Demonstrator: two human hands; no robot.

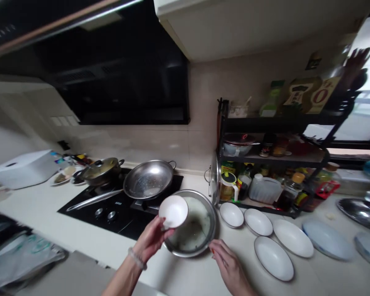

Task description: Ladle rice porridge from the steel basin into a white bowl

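My left hand [150, 240] holds a small white bowl [173, 211] by its rim, tilted over a steel pot [210, 230] that has cloudy whitish liquid in it. The pot stands on the white counter by the stove's right edge. My right hand [227, 265] rests at the pot's near right rim, fingers curled together; whether it grips anything is hidden.
A black hob [111, 213] carries a steel colander pan [149, 179] and a lidded pot [100, 170]. Several white bowls and plates [274, 258] lie right of the pot. A black rack [296, 160] of bottles and jars stands behind them. A white appliance [21, 168] sits far left.
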